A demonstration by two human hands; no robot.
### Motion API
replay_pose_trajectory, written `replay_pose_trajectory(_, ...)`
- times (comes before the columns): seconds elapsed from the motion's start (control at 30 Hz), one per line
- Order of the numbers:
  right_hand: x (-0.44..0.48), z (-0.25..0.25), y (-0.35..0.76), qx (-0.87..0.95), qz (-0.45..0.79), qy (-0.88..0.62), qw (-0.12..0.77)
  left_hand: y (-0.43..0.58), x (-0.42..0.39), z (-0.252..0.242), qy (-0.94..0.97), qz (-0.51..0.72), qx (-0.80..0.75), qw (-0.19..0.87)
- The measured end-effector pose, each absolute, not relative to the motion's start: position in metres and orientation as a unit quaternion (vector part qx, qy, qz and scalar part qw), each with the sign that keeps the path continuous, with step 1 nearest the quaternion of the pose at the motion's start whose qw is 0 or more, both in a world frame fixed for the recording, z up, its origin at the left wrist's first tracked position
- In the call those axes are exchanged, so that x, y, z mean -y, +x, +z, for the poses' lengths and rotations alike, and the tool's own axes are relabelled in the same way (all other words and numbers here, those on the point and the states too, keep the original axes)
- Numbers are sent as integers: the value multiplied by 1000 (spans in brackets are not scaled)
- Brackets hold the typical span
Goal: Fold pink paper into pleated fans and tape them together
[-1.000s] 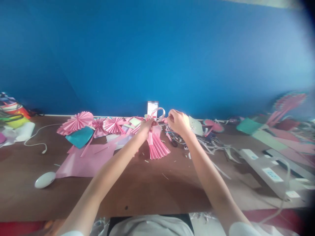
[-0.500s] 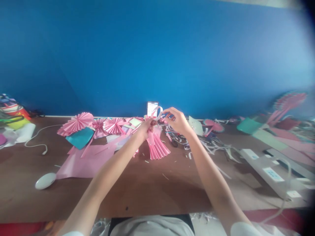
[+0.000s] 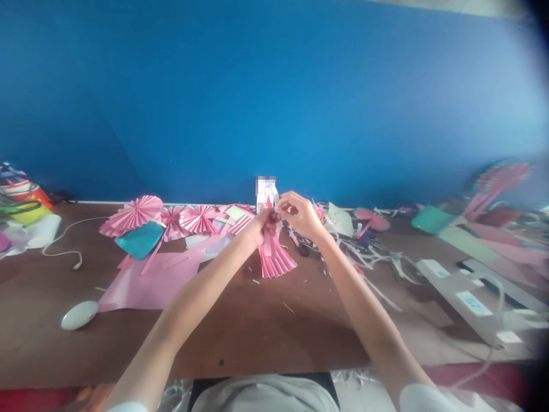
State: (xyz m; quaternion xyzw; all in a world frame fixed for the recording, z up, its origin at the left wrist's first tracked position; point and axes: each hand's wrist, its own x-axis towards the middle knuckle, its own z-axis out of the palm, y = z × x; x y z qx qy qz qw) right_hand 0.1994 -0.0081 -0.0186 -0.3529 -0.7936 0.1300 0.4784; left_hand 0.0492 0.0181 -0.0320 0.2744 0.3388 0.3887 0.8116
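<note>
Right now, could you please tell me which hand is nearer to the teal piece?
Left: the left hand is right of the teal piece; the right hand is farther right, past the left.

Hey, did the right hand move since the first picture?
Yes. The right hand moved left, farther from the white power strip on the table and closer to the left hand.

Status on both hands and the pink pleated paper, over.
Left hand gripping pink pleated paper. Right hand at the white strip, grip unclear. Loose strips cluttered close by, on the right.
</note>
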Motion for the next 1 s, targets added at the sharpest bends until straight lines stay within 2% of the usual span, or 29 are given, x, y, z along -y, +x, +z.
replay_pose_trajectory(0.47, 9, -14, 213, 779, 308, -329, 436, 44, -16, -27, 269, 384, -229, 853)
replay_pose_trajectory(0.6, 10, -13, 211, 776, 281, -333, 457, 45, -15, -28, 269, 384, -233, 852)
replay_pose_trajectory(0.8, 13, -12, 203, 784, 148, -370, 475, 47, -8, -22, 253, 413, -257, 837)
replay_pose_trajectory(1.0, 7, -19, 200, 758, 227, -337, 511, 49, -5, -20, 250, 419, -246, 838)
